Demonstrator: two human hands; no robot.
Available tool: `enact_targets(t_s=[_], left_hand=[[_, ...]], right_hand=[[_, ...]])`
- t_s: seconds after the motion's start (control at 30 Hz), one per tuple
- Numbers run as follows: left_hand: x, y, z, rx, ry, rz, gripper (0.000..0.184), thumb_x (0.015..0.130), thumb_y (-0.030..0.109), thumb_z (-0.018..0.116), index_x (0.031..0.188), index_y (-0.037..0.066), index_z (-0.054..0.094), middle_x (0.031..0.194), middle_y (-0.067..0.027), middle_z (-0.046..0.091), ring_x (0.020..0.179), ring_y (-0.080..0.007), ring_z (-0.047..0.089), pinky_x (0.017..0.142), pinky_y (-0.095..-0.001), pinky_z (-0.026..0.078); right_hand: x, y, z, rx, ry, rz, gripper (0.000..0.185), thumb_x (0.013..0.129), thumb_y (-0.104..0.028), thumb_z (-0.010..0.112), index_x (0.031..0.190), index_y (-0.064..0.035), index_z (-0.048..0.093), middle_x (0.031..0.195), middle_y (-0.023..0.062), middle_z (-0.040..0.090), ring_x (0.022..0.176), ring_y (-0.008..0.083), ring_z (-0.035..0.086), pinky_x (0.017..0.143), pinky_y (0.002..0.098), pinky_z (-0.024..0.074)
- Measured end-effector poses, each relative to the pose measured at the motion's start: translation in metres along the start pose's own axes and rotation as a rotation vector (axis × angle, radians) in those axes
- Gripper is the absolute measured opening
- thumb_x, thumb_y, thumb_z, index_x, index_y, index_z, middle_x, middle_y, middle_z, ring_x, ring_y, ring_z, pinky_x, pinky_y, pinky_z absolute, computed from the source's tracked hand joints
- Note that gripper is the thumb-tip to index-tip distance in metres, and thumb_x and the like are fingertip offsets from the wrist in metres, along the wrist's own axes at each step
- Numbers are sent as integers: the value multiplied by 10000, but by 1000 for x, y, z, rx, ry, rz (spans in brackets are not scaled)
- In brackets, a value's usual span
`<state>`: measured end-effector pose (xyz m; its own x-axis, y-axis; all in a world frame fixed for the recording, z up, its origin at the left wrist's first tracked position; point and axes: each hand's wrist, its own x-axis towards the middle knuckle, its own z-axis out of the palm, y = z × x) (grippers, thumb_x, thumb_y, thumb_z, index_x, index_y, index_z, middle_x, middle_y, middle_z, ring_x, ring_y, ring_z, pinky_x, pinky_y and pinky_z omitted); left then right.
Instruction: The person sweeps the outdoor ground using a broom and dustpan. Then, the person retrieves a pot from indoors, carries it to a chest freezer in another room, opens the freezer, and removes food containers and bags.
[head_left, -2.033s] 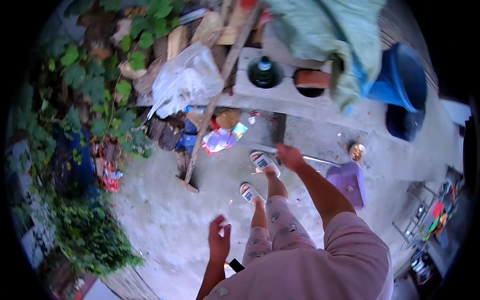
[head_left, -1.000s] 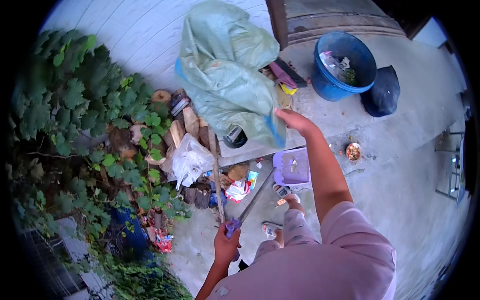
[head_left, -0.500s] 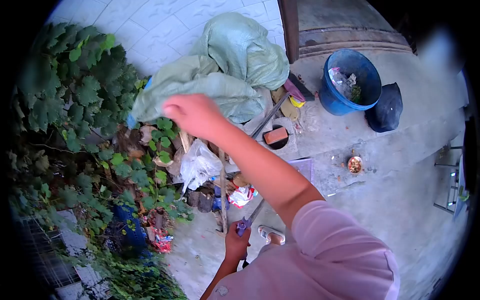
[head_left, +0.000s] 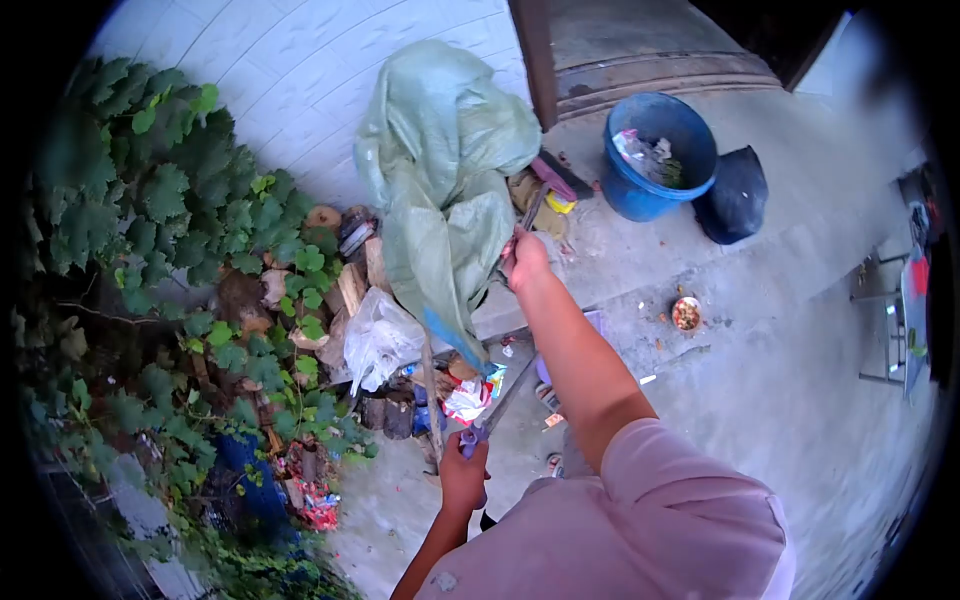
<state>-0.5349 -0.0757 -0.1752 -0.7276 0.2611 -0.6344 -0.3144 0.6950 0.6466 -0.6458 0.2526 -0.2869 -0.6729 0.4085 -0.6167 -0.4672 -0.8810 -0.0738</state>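
My right hand point(head_left: 525, 260) is closed at the right edge of a crumpled green woven sack point(head_left: 440, 170); its fingertips are partly hidden, and a dark stick passes beside them. The sack leans on the white wall, and its blue-trimmed end hangs toward the ground. Lower down, my left hand point(head_left: 464, 475) is wrapped around the purple handle of what looks like a hand saw point(head_left: 508, 400). Its long grey blade points up and to the right; no teeth can be made out. A wooden stick point(head_left: 432, 390) stands just left of the blade.
Cut logs point(head_left: 385, 415) and a clear plastic bag point(head_left: 380, 340) lie under leafy vines point(head_left: 180, 220) on the left. A blue bucket point(head_left: 650, 195) with rubbish, a black bag point(head_left: 735, 195) and a small bowl point(head_left: 686, 313) stand on the concrete to the right.
My right hand has swung right and down, and the sack's loose end has come from the left to hang lower. My left hand still holds the saw.
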Motion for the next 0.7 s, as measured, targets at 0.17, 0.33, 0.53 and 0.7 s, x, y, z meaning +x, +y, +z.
enact_targets(t_s=[0.17,0.33,0.53,0.7], left_hand=[[-18,-15,13,59,-49,144,340,827,211,612,1061,-17,518,737,-106,594,489,-158,564,441,-300,469],[-49,-51,30,110,-99,259,381,819,215,617,1092,-26,503,761,-131,610,490,-181,588,454,-310,496],[-90,-107,20,-182,-171,245,313,828,165,619,1071,26,478,666,-43,521,439,-112,483,404,-275,439],[-148,-95,0,-260,-252,241,219,849,113,594,1018,69,461,619,-2,452,442,-81,429,397,-255,397]], right_hand=[[-125,-46,-33,249,-176,261,279,952,-252,438,712,-115,401,543,-34,351,421,70,344,361,202,315],[-243,-30,-154,-74,-184,450,186,891,-143,465,711,-124,424,516,-72,315,388,39,280,315,198,236],[-454,-38,-268,-377,-31,288,179,879,-148,504,712,-117,445,521,-74,308,404,27,279,328,193,210],[-610,-74,-337,-1285,307,22,116,820,-165,574,791,-66,520,580,0,473,449,98,437,430,273,378]])
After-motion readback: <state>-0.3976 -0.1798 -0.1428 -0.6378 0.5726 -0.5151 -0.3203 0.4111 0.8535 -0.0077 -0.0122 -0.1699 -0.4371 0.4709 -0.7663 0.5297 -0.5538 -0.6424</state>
